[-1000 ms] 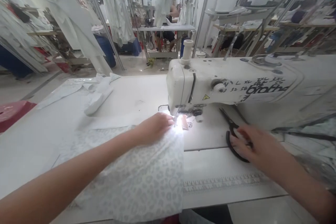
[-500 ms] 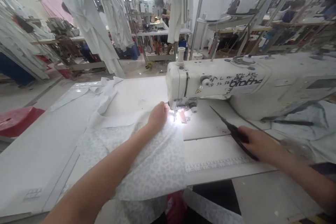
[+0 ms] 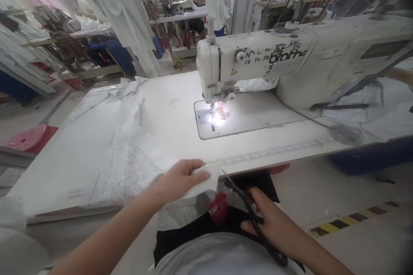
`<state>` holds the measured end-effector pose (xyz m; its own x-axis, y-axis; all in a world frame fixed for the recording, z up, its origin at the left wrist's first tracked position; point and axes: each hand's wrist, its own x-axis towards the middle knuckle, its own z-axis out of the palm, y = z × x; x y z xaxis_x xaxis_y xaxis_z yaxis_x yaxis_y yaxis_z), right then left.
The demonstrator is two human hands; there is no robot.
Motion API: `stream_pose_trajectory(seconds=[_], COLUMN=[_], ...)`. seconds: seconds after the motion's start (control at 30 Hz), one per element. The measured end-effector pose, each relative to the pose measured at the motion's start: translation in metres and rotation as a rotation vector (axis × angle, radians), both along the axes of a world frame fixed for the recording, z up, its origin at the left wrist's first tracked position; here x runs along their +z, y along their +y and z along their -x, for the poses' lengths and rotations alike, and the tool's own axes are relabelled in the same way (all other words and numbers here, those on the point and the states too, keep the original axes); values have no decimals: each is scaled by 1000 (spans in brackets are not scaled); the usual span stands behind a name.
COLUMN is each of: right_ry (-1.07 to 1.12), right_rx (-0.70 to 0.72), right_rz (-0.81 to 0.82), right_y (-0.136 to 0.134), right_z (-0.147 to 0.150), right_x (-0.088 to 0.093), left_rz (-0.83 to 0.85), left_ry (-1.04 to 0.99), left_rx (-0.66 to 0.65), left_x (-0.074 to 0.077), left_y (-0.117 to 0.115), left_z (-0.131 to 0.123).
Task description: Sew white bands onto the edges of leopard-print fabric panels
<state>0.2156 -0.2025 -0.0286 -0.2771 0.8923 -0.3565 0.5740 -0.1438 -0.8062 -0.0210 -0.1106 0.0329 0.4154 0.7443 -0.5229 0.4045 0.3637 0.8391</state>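
My left hand pinches the edge of a pale, spotted fabric piece at the front edge of the white table. Part of that fabric spreads over the table to the left, and some hangs down toward my lap. A pair of black scissors is in my right hand, just right of the held fabric edge. Their tips point up and left, close to the cloth but apart from it. Beyond both hands stands a white sewing machine, its lamp lit over the needle plate.
A printed ruler strip runs along the table's front edge. More pale fabric lies right of the machine, beside a dark thin tool. A red stool stands at left. Behind, hanging garments and a person at another machine are visible.
My left hand has drawn the fabric away from the needle toward the table's front edge. My right hand has brought the scissors left and down, close to it. The view has tilted downward.
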Motion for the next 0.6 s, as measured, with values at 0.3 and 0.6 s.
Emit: stream_pose_trajectory(seconds=[0.3,0.6], right_ry=[66,-79], right_rx=[2,-64], right_rz=[-76,-74], right_y=[-7,-25], right_z=[25,24], right_x=[8,-5], left_rz=[0,44], left_ry=[-236,-301], left_rx=[191,234], left_x=[-15,-30], left_y=[-37,-52], left_z=[-11,-18])
